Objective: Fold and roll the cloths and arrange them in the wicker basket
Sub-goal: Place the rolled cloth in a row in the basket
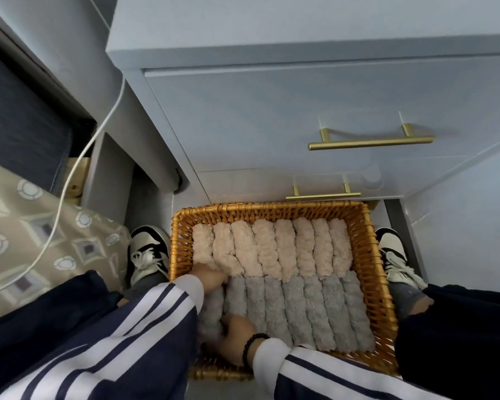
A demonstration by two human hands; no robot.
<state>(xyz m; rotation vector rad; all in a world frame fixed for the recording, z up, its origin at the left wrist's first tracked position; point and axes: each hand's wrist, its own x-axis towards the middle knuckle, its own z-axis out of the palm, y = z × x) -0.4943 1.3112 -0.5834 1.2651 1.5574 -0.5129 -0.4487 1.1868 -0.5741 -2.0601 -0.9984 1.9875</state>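
Note:
A wicker basket stands on the floor between my two feet. Its far row holds several beige rolled cloths, and its near row holds several grey rolled cloths. The leftmost grey roll lies against the basket's left wall. My left hand grips that roll's far end, fingers tucked down beside the beige row. My right hand, with a black bead bracelet at the wrist, curls round the roll's near end. My sleeves hide the basket's near left corner.
A pale blue cabinet with brass drawer handles rises just behind the basket. My shoes flank the basket. A patterned cushion and a white cable lie at the left.

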